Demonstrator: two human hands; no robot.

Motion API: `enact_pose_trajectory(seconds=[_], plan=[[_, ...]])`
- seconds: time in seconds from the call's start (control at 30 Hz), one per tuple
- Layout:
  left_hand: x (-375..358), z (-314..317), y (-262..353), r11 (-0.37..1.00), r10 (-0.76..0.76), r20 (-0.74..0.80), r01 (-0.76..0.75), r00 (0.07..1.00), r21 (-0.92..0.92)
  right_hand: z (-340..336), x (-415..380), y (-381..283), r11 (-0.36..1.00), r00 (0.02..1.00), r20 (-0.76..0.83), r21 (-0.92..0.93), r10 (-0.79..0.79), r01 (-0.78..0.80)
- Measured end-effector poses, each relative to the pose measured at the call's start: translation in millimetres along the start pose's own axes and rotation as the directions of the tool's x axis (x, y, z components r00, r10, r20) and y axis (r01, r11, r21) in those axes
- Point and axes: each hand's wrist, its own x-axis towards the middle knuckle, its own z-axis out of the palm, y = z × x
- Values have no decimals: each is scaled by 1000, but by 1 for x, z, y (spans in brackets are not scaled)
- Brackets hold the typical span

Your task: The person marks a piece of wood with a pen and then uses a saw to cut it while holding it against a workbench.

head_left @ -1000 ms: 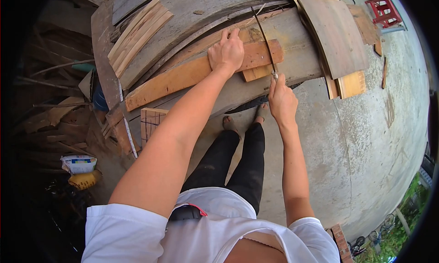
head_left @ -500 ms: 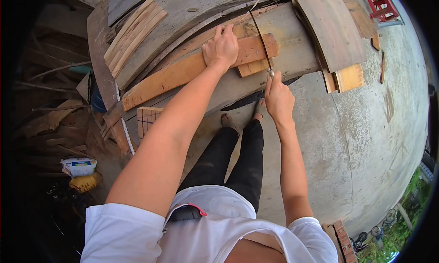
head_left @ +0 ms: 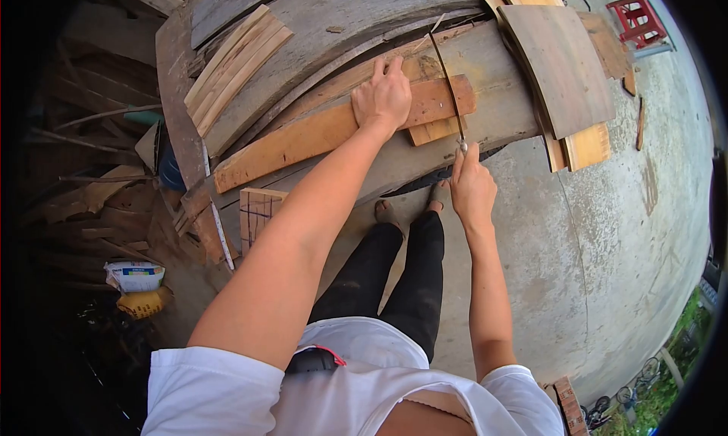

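Observation:
A long brown wooden plank lies across the grey boards of the workbench. My left hand presses down on it, fingers curled over its far edge. In my right hand is the handle of a handsaw, fingers wrapped around it. The saw's thin, dark blade crosses the plank close to its right end, its tip pointing away from me. Beneath that end, a shorter wood block sticks out on the near side.
Curved plywood sheets are stacked at the bench's right end. Cut strips rest at the left, near a block with marked lines. Scrap wood fills the dark left side. A red plastic stool stands far right.
The whole view has shifted, so the bench and hands appear slightly lower and further right. The saw stays across the plank, its blade angled a little differently. My left hand keeps its place.

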Motion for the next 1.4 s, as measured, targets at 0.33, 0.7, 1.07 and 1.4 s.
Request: enact_pose_trajectory(seconds=[0.33, 0.7, 1.07, 1.4], plan=[[1, 0, -1, 999, 36, -2, -36, 999, -21, 2, 22, -7, 999, 1000, 2, -32, -19, 19], [0, -6, 2, 999, 15, 36, -14, 999, -31, -24, -34, 4, 990, 967, 213, -13, 143, -143], [1, -3, -2, 999, 15, 25, -14, 1000, -35, -17, -55, 10, 994, 984, 147, 18, 100, -104], [0, -4, 2, 1000, 12, 28, -12, 1000, -16, -2, -2, 1, 998, 997, 66, -47, 38, -35]])
